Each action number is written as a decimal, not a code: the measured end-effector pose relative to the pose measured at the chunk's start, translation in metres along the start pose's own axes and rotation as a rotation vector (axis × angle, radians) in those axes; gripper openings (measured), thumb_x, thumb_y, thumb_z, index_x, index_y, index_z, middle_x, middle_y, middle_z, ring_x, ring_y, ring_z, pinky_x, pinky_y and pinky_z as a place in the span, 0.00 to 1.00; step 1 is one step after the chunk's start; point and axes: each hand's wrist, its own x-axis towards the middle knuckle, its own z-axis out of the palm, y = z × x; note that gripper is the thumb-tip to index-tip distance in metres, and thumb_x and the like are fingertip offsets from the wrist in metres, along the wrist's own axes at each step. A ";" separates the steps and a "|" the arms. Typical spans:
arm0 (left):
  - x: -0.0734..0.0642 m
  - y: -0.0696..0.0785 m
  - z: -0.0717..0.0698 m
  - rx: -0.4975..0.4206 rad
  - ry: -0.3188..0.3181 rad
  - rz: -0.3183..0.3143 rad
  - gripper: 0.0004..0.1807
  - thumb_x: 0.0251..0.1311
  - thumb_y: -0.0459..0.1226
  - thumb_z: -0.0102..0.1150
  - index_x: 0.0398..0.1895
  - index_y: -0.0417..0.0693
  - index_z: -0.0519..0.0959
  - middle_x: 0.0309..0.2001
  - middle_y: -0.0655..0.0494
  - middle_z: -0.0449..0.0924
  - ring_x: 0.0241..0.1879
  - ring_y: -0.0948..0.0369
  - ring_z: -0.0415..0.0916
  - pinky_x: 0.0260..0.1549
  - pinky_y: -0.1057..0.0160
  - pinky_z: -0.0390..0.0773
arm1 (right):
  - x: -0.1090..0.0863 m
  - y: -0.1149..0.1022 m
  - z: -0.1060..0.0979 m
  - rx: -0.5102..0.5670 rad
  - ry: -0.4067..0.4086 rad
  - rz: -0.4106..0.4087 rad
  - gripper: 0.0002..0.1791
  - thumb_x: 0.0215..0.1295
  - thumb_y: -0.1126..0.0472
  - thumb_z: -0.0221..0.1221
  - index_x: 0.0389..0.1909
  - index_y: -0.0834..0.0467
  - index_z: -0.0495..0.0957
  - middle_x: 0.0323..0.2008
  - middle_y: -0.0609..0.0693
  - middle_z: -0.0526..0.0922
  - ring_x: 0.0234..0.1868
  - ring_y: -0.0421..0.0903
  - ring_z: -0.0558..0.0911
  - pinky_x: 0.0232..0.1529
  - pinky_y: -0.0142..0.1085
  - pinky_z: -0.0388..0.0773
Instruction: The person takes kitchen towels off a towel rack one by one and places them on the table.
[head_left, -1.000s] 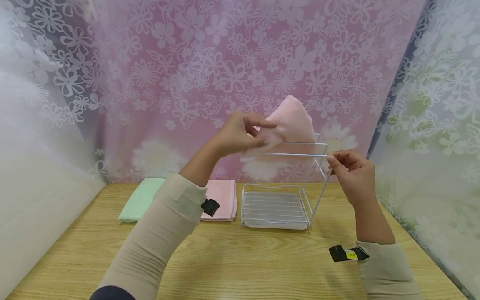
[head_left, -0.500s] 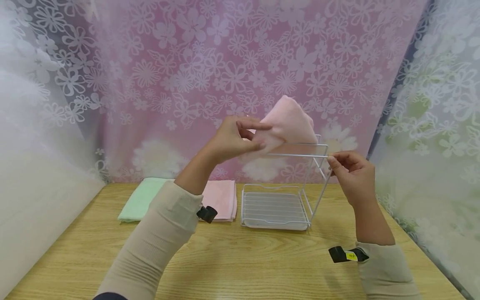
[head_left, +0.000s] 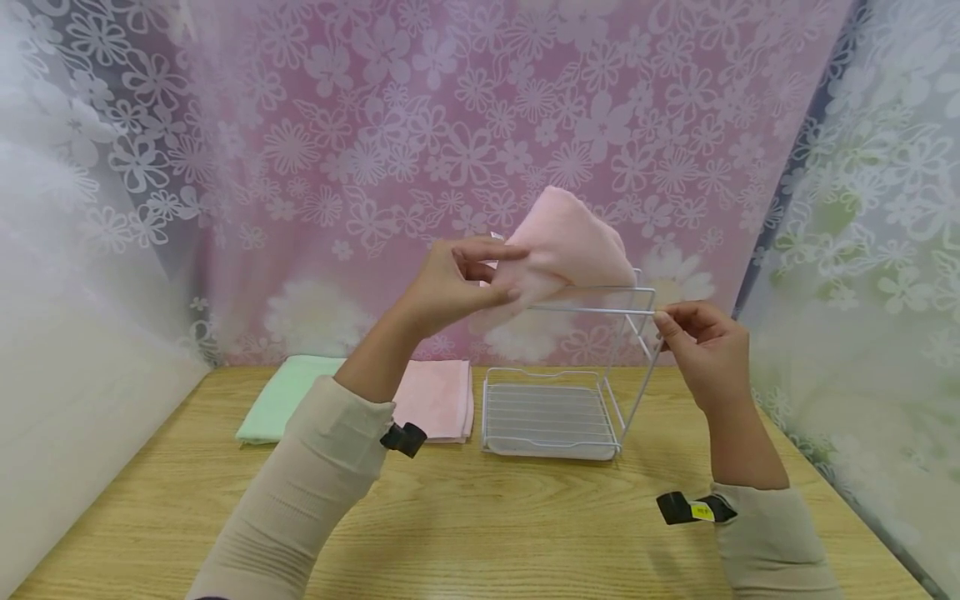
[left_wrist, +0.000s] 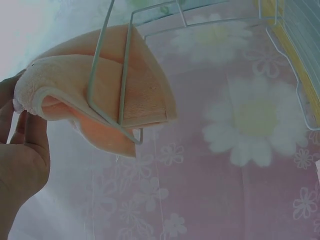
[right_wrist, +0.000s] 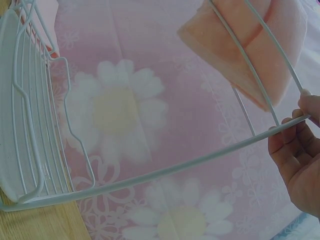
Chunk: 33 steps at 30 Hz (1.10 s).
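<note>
A pink towel lies over the top bars of a white wire rack. My left hand pinches the towel's left part between thumb and fingers. In the left wrist view, the towel passes between two rack bars, with one end folded over towards the left hand. My right hand grips the rack's upper right front corner with thumb and fingertips. The right wrist view has the right hand at that corner, with the towel's hanging end behind the bars.
A folded pink cloth and a folded green cloth lie on the wooden table, left of the rack. A shallow white tray sits in the rack's base. Flowered curtains surround the table.
My left hand has shifted left and slightly down, drawing the towel's raised peak to the left over the top bars. My right hand stays at the rack's corner.
</note>
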 end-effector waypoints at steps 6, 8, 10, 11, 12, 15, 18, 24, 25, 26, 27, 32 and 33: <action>-0.010 0.001 -0.004 -0.053 0.036 0.015 0.23 0.52 0.23 0.67 0.54 0.33 0.80 0.49 0.49 0.78 0.24 0.65 0.73 0.21 0.72 0.71 | 0.000 0.000 -0.001 -0.011 -0.006 0.004 0.09 0.64 0.69 0.62 0.38 0.73 0.80 0.26 0.45 0.81 0.24 0.43 0.80 0.28 0.25 0.80; -0.013 0.000 -0.006 -0.068 0.041 0.031 0.22 0.53 0.22 0.66 0.54 0.32 0.79 0.42 0.50 0.80 0.22 0.65 0.70 0.19 0.72 0.68 | 0.000 0.000 -0.001 -0.009 -0.007 0.004 0.09 0.64 0.69 0.62 0.38 0.73 0.80 0.26 0.44 0.81 0.24 0.43 0.80 0.28 0.25 0.80; -0.015 -0.001 -0.008 -0.079 0.029 0.061 0.21 0.54 0.21 0.64 0.54 0.30 0.79 0.37 0.49 0.81 0.22 0.64 0.69 0.19 0.71 0.68 | 0.000 0.000 -0.001 -0.003 -0.005 0.005 0.08 0.64 0.69 0.62 0.38 0.73 0.80 0.25 0.44 0.81 0.24 0.43 0.80 0.28 0.26 0.80; -0.016 -0.001 -0.009 -0.081 0.018 0.076 0.21 0.54 0.21 0.63 0.54 0.30 0.78 0.37 0.47 0.81 0.22 0.63 0.69 0.19 0.70 0.69 | 0.000 0.000 -0.001 0.004 -0.005 0.007 0.08 0.64 0.69 0.62 0.37 0.73 0.80 0.25 0.44 0.81 0.24 0.42 0.80 0.28 0.25 0.80; -0.017 -0.002 -0.010 -0.073 0.009 0.087 0.21 0.55 0.20 0.62 0.54 0.30 0.78 0.38 0.46 0.82 0.24 0.63 0.70 0.20 0.70 0.71 | 0.000 0.000 -0.001 0.009 -0.004 0.008 0.08 0.64 0.69 0.62 0.37 0.73 0.80 0.25 0.45 0.81 0.24 0.42 0.80 0.28 0.25 0.80; -0.021 -0.003 -0.012 -0.039 -0.014 0.105 0.21 0.57 0.21 0.60 0.56 0.32 0.77 0.52 0.46 0.80 0.30 0.60 0.72 0.24 0.69 0.73 | 0.000 0.000 0.000 0.019 -0.001 0.013 0.08 0.64 0.70 0.62 0.37 0.74 0.80 0.25 0.46 0.81 0.24 0.43 0.80 0.28 0.25 0.80; -0.026 -0.005 -0.015 -0.031 -0.018 0.095 0.24 0.57 0.21 0.59 0.59 0.34 0.75 0.60 0.45 0.75 0.38 0.58 0.74 0.29 0.68 0.76 | 0.000 -0.001 0.000 0.010 0.000 0.014 0.08 0.64 0.70 0.62 0.37 0.73 0.80 0.25 0.46 0.81 0.24 0.43 0.80 0.28 0.25 0.80; -0.036 -0.006 -0.021 -0.093 0.028 0.047 0.29 0.56 0.21 0.61 0.64 0.36 0.71 0.64 0.48 0.70 0.44 0.56 0.78 0.36 0.65 0.82 | -0.001 -0.001 0.000 0.004 -0.005 0.017 0.08 0.64 0.69 0.62 0.37 0.73 0.80 0.25 0.46 0.81 0.24 0.43 0.80 0.28 0.25 0.80; -0.038 -0.005 -0.022 -0.107 0.039 0.034 0.30 0.56 0.21 0.62 0.64 0.36 0.71 0.64 0.48 0.70 0.44 0.56 0.79 0.37 0.64 0.82 | -0.001 -0.002 0.000 0.002 -0.006 0.017 0.08 0.64 0.69 0.62 0.38 0.73 0.80 0.26 0.47 0.81 0.24 0.43 0.80 0.28 0.25 0.80; -0.040 -0.004 -0.023 -0.121 0.050 0.022 0.31 0.55 0.21 0.63 0.65 0.37 0.71 0.64 0.49 0.69 0.44 0.56 0.80 0.37 0.63 0.83 | -0.001 -0.002 0.000 -0.003 -0.006 0.016 0.08 0.64 0.69 0.62 0.37 0.73 0.80 0.26 0.47 0.81 0.24 0.43 0.80 0.28 0.25 0.80; -0.042 -0.004 -0.024 -0.130 0.063 0.012 0.31 0.54 0.21 0.64 0.64 0.37 0.72 0.65 0.49 0.69 0.44 0.56 0.81 0.38 0.61 0.83 | -0.001 -0.002 0.000 -0.006 -0.005 0.014 0.08 0.64 0.69 0.62 0.37 0.73 0.80 0.26 0.47 0.81 0.24 0.43 0.80 0.28 0.25 0.80; -0.053 -0.003 -0.028 -0.134 0.117 -0.013 0.31 0.50 0.21 0.67 0.62 0.36 0.75 0.62 0.48 0.72 0.44 0.55 0.83 0.39 0.59 0.83 | -0.001 -0.002 0.000 -0.005 -0.007 0.010 0.08 0.64 0.69 0.62 0.37 0.73 0.80 0.25 0.45 0.81 0.24 0.44 0.80 0.28 0.25 0.80; -0.055 -0.003 -0.029 -0.128 0.124 -0.017 0.31 0.50 0.21 0.68 0.61 0.36 0.75 0.61 0.48 0.72 0.44 0.55 0.83 0.40 0.59 0.83 | -0.001 -0.002 0.000 -0.002 -0.008 0.008 0.08 0.64 0.69 0.62 0.37 0.73 0.80 0.25 0.44 0.81 0.24 0.44 0.80 0.28 0.25 0.80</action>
